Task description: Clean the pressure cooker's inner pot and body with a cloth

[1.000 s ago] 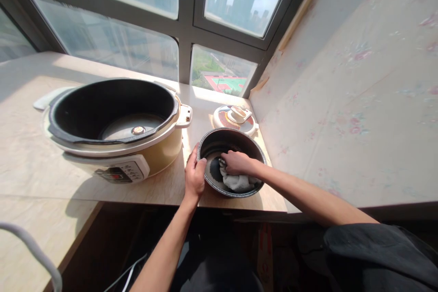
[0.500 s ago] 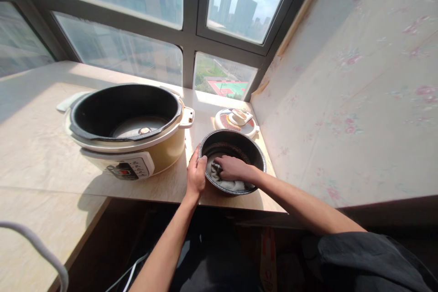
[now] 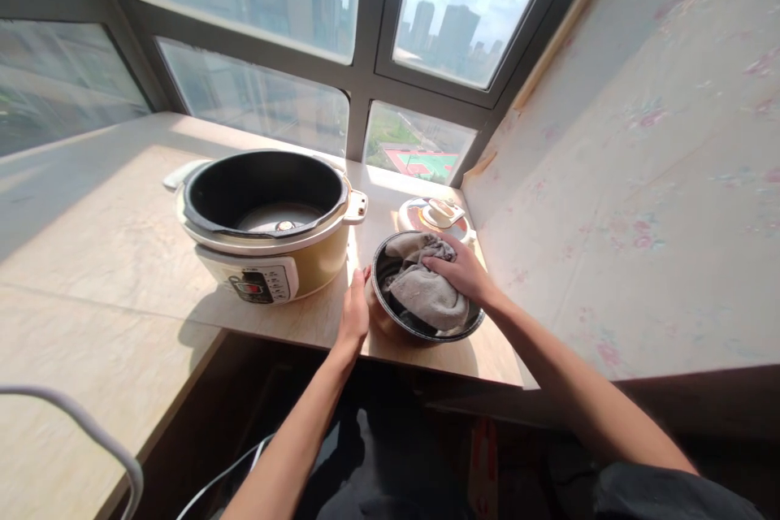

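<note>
A dark-lined cooker inner pot (image 3: 379,302) stands near the counter's front edge. A grey cloth (image 3: 430,292) is bunched up inside it, rising to about rim height. My right hand (image 3: 461,264) is closed on the cloth's upper right part, over the pot's right side; its fingertips are partly sunk in the folds. At the pot's left outer wall rests my left hand (image 3: 355,309), stretched out with the thumb up and off the rim; its far fingers are mostly hidden. Behind the pot lies a white and brown cooker lid (image 3: 415,215), partly covered by pot and hand.
A white and gold electric cooker (image 3: 322,264) with a black interior stands uncovered to the left on the pale countertop (image 3: 79,252). Windows are behind, and a flowered wall (image 3: 639,179) bounds the right. A grey hose or cable (image 3: 91,431) curves at lower left.
My right hand has come up from the pot's bottom, lifting and bunching the cloth. My left thumb has left the rim. The view has shifted, so things sit farther right.
</note>
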### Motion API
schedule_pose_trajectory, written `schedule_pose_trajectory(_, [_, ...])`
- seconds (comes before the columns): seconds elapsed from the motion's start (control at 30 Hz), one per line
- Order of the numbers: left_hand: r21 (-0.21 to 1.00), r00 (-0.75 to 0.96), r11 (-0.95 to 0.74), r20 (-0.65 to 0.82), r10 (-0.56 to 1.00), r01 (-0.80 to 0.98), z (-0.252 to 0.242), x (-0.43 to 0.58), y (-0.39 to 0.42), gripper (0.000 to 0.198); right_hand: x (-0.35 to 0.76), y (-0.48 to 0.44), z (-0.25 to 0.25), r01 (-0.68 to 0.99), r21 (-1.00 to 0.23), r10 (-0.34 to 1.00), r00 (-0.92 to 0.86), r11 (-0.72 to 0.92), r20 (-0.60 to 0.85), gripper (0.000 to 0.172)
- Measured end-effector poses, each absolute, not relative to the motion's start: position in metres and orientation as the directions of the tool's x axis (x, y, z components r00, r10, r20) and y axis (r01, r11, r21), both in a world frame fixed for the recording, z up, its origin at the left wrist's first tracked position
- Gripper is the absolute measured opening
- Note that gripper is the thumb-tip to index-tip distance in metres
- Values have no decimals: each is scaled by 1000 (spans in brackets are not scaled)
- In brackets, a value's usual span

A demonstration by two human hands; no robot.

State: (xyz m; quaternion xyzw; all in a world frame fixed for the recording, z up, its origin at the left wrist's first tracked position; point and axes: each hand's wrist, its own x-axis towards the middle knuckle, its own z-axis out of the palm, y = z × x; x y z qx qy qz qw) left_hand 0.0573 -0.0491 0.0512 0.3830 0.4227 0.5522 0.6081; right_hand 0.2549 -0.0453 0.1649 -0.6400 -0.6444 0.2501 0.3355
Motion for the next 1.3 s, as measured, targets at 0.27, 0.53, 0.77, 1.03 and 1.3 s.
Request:
schedule_pose_trajectory(0.27, [887,-121,-2,-61,991,-462,99,45,-118,58,207,-84,208,520,-822,955,35,233,293,50])
schedule_pose_trajectory(0.53, [787,-80,-86,47,996,-611,133,23,-144,69,117,-111,207,486,-658,818,-353,575,454,53])
schedule_pose_trajectory(0.77, [824,-72,-10,-37,997,-566,123,-5,-135,57,95,-116,177,571,-670,865,-444,474,234,72])
schedule_pose_trajectory(1.03, [813,-239,38,-215,947,-581,113,-4,-119,55,146,-123,190,508,-762,820,-570,401,51,85])
schedule_pose_trajectory(1.3, [942,-241,49,-135,961,-332,90,-7,-89,47,259,-104,176,875,-450,926,2,181,377,74])
